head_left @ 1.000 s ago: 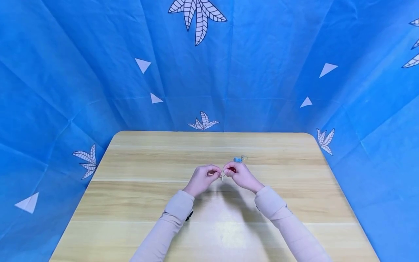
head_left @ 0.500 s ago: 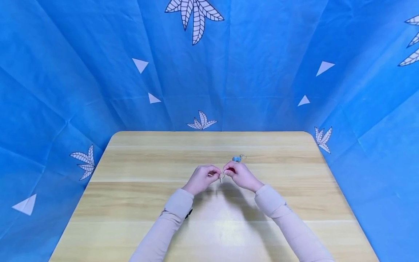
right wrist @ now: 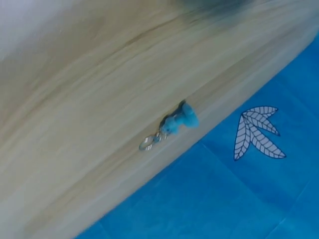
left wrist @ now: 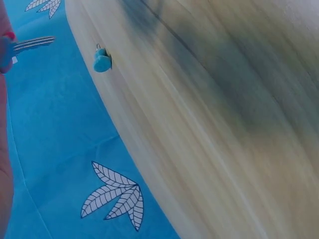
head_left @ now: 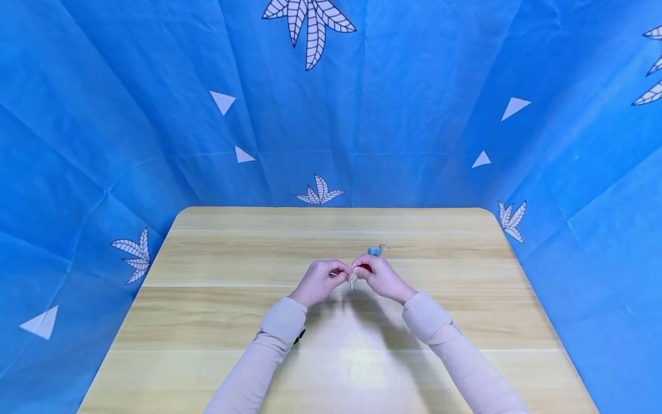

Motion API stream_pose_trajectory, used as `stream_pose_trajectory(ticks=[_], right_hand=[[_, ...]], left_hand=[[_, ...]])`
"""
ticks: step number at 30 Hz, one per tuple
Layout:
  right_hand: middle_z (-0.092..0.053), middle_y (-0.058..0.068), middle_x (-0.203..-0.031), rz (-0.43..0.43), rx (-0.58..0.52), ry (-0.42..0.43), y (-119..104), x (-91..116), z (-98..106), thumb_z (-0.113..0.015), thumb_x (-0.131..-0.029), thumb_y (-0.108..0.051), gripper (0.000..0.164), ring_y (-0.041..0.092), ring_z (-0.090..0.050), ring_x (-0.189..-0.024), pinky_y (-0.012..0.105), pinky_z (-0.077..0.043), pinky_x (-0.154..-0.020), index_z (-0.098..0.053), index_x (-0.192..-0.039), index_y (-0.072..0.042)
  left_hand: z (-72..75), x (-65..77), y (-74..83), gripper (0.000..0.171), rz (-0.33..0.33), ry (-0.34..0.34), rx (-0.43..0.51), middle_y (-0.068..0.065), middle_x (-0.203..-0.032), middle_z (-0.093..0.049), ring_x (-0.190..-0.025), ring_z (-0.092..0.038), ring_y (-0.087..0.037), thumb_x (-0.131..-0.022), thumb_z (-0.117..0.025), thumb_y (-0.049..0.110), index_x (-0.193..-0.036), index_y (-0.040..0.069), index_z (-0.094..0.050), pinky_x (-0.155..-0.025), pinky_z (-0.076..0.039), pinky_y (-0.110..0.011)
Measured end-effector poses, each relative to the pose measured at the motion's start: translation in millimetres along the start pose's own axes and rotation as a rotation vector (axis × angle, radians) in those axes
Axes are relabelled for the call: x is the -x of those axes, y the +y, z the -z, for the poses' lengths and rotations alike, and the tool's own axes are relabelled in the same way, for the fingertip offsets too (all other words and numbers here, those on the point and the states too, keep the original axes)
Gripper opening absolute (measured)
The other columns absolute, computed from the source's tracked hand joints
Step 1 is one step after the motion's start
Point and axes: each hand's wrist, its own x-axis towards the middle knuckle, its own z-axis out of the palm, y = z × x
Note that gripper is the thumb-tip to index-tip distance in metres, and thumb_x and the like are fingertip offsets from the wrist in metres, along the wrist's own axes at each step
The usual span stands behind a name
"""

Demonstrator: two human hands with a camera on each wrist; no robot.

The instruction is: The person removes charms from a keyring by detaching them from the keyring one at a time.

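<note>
Over the table, my left hand (head_left: 320,282) and right hand (head_left: 380,277) meet fingertip to fingertip. Between them a small metal ring (head_left: 354,277) shows, with a thin light piece hanging from it. The left wrist view has a key (left wrist: 34,45) at its left edge, its blade bare and its blue head at the fingers (left wrist: 4,149). My left hand pinches this key. My right finger and thumb pinch at the ring, and a red item (head_left: 366,268) shows under that hand, mostly hidden.
A blue figure keychain (head_left: 374,251) with its own metal ring (right wrist: 146,143) lies on the wooden table (head_left: 233,247) just beyond my right hand. Blue cloth (head_left: 414,115) printed with white leaves and triangles stands behind and at both sides of the table.
The hands stay nearly in place with fingertips together. The small ring and the piece hanging from it shift and turn slightly between them. The blue keychain lies still.
</note>
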Motion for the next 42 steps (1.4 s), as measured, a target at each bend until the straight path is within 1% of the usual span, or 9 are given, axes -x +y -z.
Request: stream_pose_trajectory(ticks=[7, 12, 14, 18, 22, 27, 32, 37, 42], right_hand=[[-0.059, 0.01, -0.079, -0.079, -0.099, -0.01, -4.2, -0.5, -0.1, -0.051, -0.092, -0.006, 0.011, 0.013, -0.049, -0.07, 0.02, -0.043, -0.06, -0.061, -0.089, -0.002], [-0.061, 0.013, -0.083, -0.1, -0.107, 0.009, -5.7, 0.5, -2.1, -0.052, -0.092, -0.007, 0.012, 0.012, -0.053, -0.073, 0.021, -0.046, -0.064, -0.061, -0.092, 0.0], [-0.062, 0.013, -0.084, -0.117, -0.107, 0.035, -5.6, 0.8, -3.5, -0.053, -0.092, -0.007, 0.011, 0.012, -0.054, -0.073, 0.021, -0.047, -0.064, -0.062, -0.093, 0.0], [-0.063, 0.01, -0.085, -0.159, -0.117, 0.078, -6.5, 0.3, -5.3, -0.054, -0.091, -0.008, 0.011, 0.013, -0.056, -0.074, 0.022, -0.048, -0.064, -0.062, -0.095, -0.001], [-0.063, 0.009, -0.087, -0.169, -0.13, 0.09, -8.5, -0.8, -6.9, -0.054, -0.092, -0.01, 0.012, 0.014, -0.055, -0.075, 0.024, -0.047, -0.065, -0.062, -0.097, -0.002], [-0.064, 0.009, -0.09, -0.164, -0.144, 0.127, -10.6, -1.0, -9.1, -0.056, -0.091, -0.01, 0.013, 0.013, -0.055, -0.076, 0.024, -0.047, -0.064, -0.063, -0.098, -0.002], [-0.066, 0.01, -0.09, -0.126, -0.114, 0.173, -12.2, -0.9, -10.0, -0.058, -0.089, -0.009, 0.013, 0.011, -0.055, -0.075, 0.019, -0.046, -0.061, -0.065, -0.097, 0.0], [-0.066, 0.01, -0.087, -0.09, -0.085, 0.204, -13.5, -0.7, -11.1, -0.059, -0.088, -0.008, 0.012, 0.012, -0.054, -0.071, 0.019, -0.046, -0.058, -0.065, -0.095, 0.0], [-0.066, 0.006, -0.088, -0.07, 0.006, 0.213, -12.9, -0.7, -13.1, -0.06, -0.088, -0.01, 0.011, 0.011, -0.054, -0.071, 0.019, -0.048, -0.06, -0.066, -0.094, -0.003]], left_hand=[[-2.7, -1.4, -2.4, 0.01, -0.05, 0.147, 0.009, -0.008, -0.091, -0.07, -0.084, -0.067, -0.018, -0.087, -0.06, 0.006, -0.091, 0.004, -0.069, -0.072, -0.054, -0.015], [-4.1, 0.3, -3.5, 0.01, -0.048, 0.307, -0.015, -0.007, -0.09, -0.07, -0.085, -0.066, -0.018, -0.086, -0.06, 0.003, -0.091, 0.004, -0.069, -0.072, -0.054, -0.015], [-5.8, 3.0, -4.1, 0.01, -0.051, 0.346, -0.017, -0.008, -0.091, -0.07, -0.084, -0.067, -0.018, -0.085, -0.061, 0.002, -0.091, 0.003, -0.069, -0.072, -0.054, -0.015], [-11.8, 8.6, -3.3, 0.013, -0.052, 0.326, 0.008, -0.012, -0.093, -0.069, -0.085, -0.067, -0.02, -0.084, -0.061, 0.001, -0.094, 0.001, -0.069, -0.073, -0.054, -0.015], [-17.8, 11.0, -1.9, 0.016, -0.028, 0.302, 0.059, -0.013, -0.098, -0.068, -0.088, -0.067, -0.021, -0.085, -0.062, 0.004, -0.099, -0.001, -0.067, -0.077, -0.054, -0.016], [-22.6, 9.2, -1.9, 0.024, -0.022, 0.331, 0.093, -0.014, -0.099, -0.067, -0.088, -0.067, -0.022, -0.082, -0.068, 0.009, -0.102, -0.002, -0.066, -0.079, -0.055, -0.022], [-26.3, 4.4, -0.6, 0.027, 0.021, 0.377, 0.095, -0.013, -0.098, -0.068, -0.087, -0.067, -0.022, -0.078, -0.071, 0.011, -0.102, -0.001, -0.066, -0.079, -0.054, -0.021], [-27.0, 1.8, 1.7, 0.02, 0.036, 0.42, 0.063, -0.012, -0.095, -0.069, -0.084, -0.068, -0.02, -0.079, -0.069, 0.005, -0.098, -0.001, -0.067, -0.077, -0.055, -0.019], [-24.6, 1.0, 3.3, 0.01, 0.009, 0.471, -0.037, -0.009, -0.088, -0.071, -0.08, -0.068, -0.018, -0.081, -0.067, 0.004, -0.09, 0.002, -0.07, -0.073, -0.056, -0.022]])
